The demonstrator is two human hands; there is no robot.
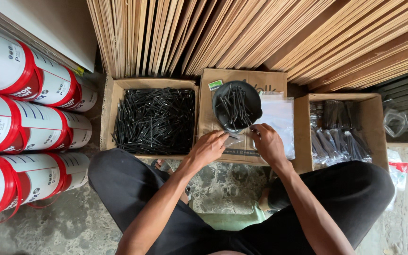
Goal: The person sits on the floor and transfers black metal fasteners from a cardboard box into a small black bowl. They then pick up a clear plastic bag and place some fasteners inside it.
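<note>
We are holding a small clear plastic bag (235, 139) between both hands, over the flattened cardboard box (213, 118) in the middle. The bag is hard to make out: it is see-through and mostly covered by our fingers, so we cannot tell whether anything is lying inside it. Our left hand (208, 148) is pinching its left edge, fingers curled together, and our right hand (266, 141) is gripping its right edge, fingertips bent down and partly hiding one another.

Just above the bag, a round black bowl (237, 105) is sitting on the same cardboard, holding a loose pile of black nails (234, 106). A stack of clear plastic bags (279, 118) is lying to its right, its lower edge slipping behind our right hand.

To the left, an open carton (107, 118) is lying full of black nails. To the right, another carton (378, 127) is holding packed bags of nails, blurred by glare. Wooden boards (242, 33) are leaning behind everything, cut off by the top edge. White and red buckets (20, 127) are lying stacked on the left, also cropped. Our knees in black trousers (123, 184) are hiding the floor below.
</note>
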